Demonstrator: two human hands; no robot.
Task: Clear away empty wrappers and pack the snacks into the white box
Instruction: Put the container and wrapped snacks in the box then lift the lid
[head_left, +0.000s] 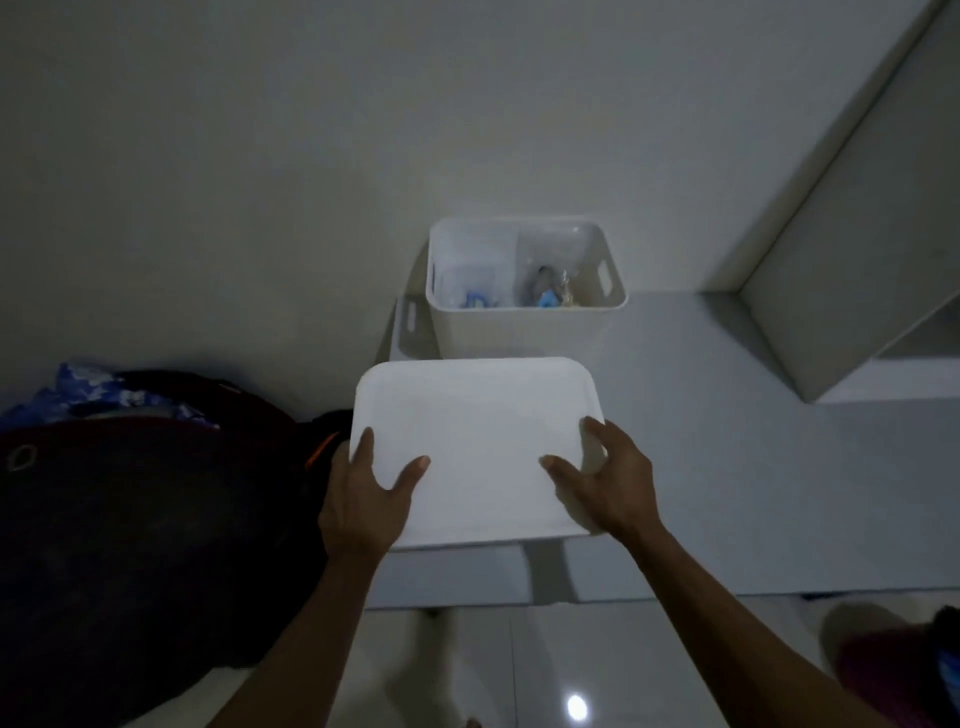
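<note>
A flat white lid (475, 447) is gripped by both hands at its near corners. The left hand (358, 501) is closed on the near left edge, thumb pressed on top and the other fingers partly curled under the rim. The right hand (608, 480) is clamped on the near right corner, thumb and forefinger spread across the top. The lid is held level above the near part of a pale shelf (727, 467).

Just beyond the lid's far edge, the white box (524, 325) is seen standing open on the shelf, against the wall (311, 156). Inside it, blue-wrapped snacks (546, 297) and some clear packaging are visible; the contents are too dim to be told apart further. A slot handle is cut into its right side.

Left of the lid, a dark bag (156, 519) is crowded close, nearly touching the left hand. To the right, bare shelf is left open up to a slanted panel (852, 223). Glossy floor tiles (519, 675) are seen below the shelf's near edge.
</note>
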